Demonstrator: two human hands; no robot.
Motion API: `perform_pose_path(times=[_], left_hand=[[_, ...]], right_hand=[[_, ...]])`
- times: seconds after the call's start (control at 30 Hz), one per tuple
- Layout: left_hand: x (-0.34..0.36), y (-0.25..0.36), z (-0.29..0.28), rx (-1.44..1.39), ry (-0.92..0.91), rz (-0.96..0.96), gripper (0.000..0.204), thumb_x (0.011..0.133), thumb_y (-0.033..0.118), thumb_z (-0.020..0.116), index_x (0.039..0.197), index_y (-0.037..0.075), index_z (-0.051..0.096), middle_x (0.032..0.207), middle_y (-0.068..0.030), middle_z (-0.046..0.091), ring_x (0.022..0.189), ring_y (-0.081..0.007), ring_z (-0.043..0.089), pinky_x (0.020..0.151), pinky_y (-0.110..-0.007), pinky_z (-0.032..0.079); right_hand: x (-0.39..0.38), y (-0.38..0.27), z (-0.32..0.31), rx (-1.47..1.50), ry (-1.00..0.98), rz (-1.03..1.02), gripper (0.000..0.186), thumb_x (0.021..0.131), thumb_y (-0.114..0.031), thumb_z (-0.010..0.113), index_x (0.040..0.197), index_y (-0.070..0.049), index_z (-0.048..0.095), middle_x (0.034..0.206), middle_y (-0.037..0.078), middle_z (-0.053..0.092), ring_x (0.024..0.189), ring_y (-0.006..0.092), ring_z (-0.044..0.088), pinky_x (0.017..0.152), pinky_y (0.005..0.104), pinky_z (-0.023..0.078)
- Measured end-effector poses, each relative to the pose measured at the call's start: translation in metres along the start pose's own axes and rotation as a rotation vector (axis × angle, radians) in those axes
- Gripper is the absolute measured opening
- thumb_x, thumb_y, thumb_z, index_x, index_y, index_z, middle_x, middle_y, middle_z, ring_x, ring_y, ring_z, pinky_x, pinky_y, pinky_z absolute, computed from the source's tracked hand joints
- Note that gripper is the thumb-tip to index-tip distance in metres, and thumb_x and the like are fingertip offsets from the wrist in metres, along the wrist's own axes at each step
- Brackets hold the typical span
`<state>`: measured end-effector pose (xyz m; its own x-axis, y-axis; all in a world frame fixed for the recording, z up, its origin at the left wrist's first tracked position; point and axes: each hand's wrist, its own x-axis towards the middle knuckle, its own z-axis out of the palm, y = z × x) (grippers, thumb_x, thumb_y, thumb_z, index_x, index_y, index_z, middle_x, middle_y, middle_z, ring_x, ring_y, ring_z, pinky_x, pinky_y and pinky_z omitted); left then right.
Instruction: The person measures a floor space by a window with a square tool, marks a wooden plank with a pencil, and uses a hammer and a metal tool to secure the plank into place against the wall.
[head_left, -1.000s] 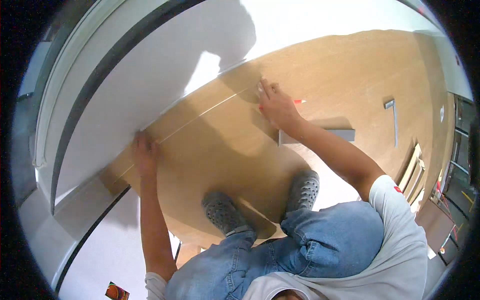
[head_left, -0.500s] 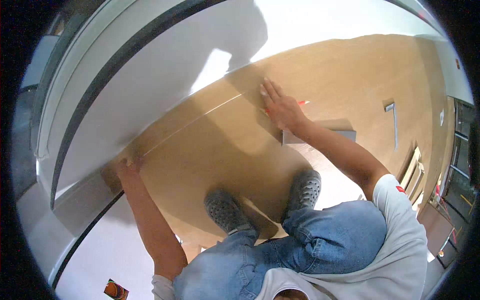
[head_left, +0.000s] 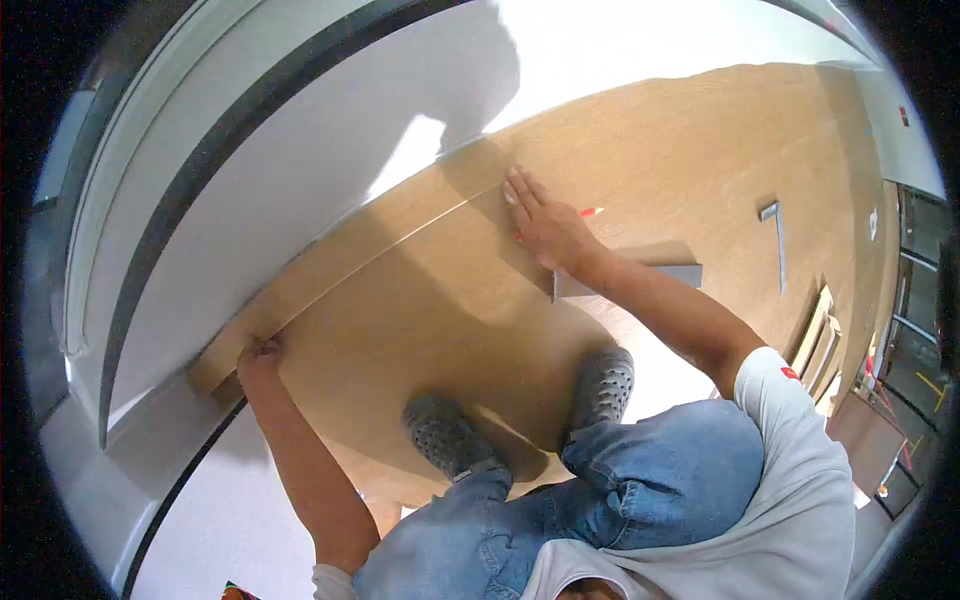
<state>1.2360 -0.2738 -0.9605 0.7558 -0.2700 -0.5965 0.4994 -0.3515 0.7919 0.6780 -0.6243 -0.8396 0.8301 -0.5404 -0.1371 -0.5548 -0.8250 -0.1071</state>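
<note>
Lt-gry tee (head_left: 800, 470) (red slv tab (head_left: 789, 373)), blue jeans (head_left: 670, 480), clogs (head_left: 605, 385).

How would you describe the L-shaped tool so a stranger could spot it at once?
Start with the big brown surface beneath the shoes. Look to its right side, beyond the person's right hand and just above the wood strips. The tool lies there: thin and grey, with a short arm at its top end, unlike the pale strips.
</note>
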Motion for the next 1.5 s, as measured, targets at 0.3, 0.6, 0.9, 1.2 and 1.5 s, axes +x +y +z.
perform_pose_path(times=[0.3,0.6,0.9,1.2,1.5], left_hand=[[-0.029,0.004,0.007,-0.184,0.057,-0.033,0.029,0.101,0.018,0.05,0.123,0.0,0.059,0.114,-0.0084,0.064,0.101,-0.0203,0.061,0.086,-0.031,0.051],[-0.024,-0.005,-0.003,-0.386,0.059,0.022,0.02,0.099,0.012,0.054,0.117,0.006,0.059,0.111,-0.0082,0.062,0.096,-0.0194,0.061,0.079,-0.028,0.053],[-0.021,-0.003,-0.032,-0.328,-0.04,-0.091,0.015,0.099,0.01,0.053,0.111,0.006,0.06,0.096,-0.0051,0.06,0.081,-0.0165,0.056,0.069,-0.028,0.05],[-0.055,0.023,0.009,-0.032,-0.277,-0.18,0.015,0.097,0.023,0.055,0.094,0.01,0.061,0.068,-0.0033,0.054,0.053,-0.0207,0.051,0.047,-0.033,0.041],[-0.198,0.021,0.178,1.347,-0.101,1.175,0.042,0.097,0.031,0.055,0.13,0.004,0.06,0.136,-0.0156,0.055,0.124,-0.0354,0.05,0.105,-0.05,0.038]], right_hand=[[-0.001,-0.001,0.003,-0.048,-0.05,-0.012,0.073,0.086,-0.011,0.052,0.149,0.012,0.023,0.158,0.03,0.019,0.147,0.0422,0.022,0.095,0.0395,0.051],[0.005,-0.006,0.0,-0.021,-0.153,0.031,0.07,0.084,-0.009,0.057,0.145,0.014,0.03,0.157,0.028,0.023,0.147,0.0412,0.023,0.094,0.0383,0.052],[0.013,-0.011,0.002,-0.049,-0.036,-0.054,0.067,0.087,-0.013,0.052,0.145,0.014,0.03,0.154,0.034,0.024,0.142,0.0458,0.031,0.087,0.0357,0.056],[0.013,-0.018,-0.006,-0.197,0.098,-0.08,0.062,0.088,-0.012,0.056,0.146,-0.001,0.037,0.151,0.031,0.033,0.14,0.0439,0.035,0.082,0.0397,0.058],[0.017,-0.024,0.008,-0.25,-0.072,0.094,0.068,0.088,-0.009,0.055,0.152,-0.013,0.033,0.148,0.034,0.034,0.139,0.0433,0.038,0.075,0.0373,0.058]])
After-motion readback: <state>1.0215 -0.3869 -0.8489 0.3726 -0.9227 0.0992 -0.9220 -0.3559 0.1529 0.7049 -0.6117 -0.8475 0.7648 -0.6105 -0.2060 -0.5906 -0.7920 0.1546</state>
